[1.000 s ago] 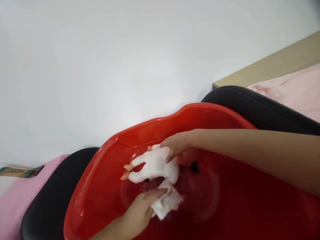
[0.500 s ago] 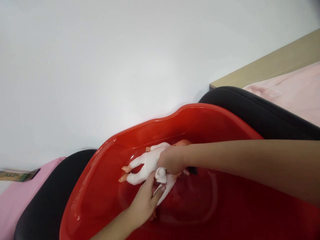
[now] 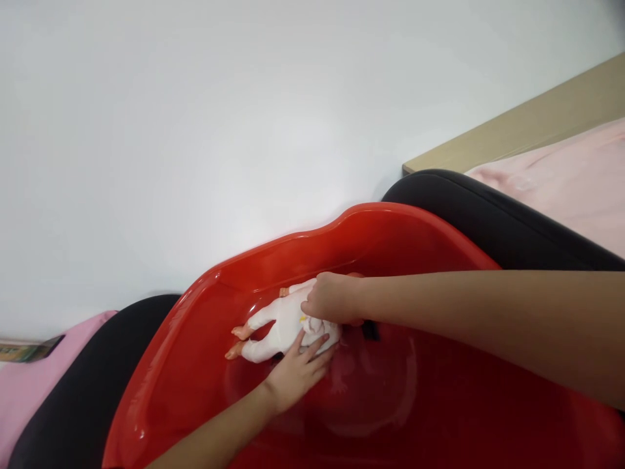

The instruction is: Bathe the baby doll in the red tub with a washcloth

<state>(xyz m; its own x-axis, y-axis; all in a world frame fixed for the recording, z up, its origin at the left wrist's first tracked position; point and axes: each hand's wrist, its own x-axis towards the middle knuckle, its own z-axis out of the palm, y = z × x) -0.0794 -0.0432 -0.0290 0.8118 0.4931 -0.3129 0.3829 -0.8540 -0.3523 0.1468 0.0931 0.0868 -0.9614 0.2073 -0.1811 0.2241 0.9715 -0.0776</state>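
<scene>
A baby doll [image 3: 287,320] in a white outfit lies on its back in a red plastic tub [image 3: 312,238], its feet toward the left. My right hand [image 3: 333,297] is curled over the doll's upper chest, gripping the outfit there; this hand and forearm hide much of the doll's head. Against the doll's near side, my left hand [image 3: 301,371] rests with its fingers spread over the white fabric. Between both hands the fabric [image 3: 312,325] is bunched up, with a small yellow spot showing. The doll's near arm is hidden.
Black padded chair-like shapes [image 3: 92,365] flank the tub, another black edge [image 3: 469,208] rising at right. Pink cloth [image 3: 49,381] lies at far left, and paler pink cloth [image 3: 561,182] at right beside a wooden board [image 3: 517,127]. A white wall [image 3: 219,130] stands behind.
My left hand has let go of the sleeve it pinched and now lies spread on the doll's side. The doll's near arm, stretched out before, no longer shows. My right hand shifted slightly up.
</scene>
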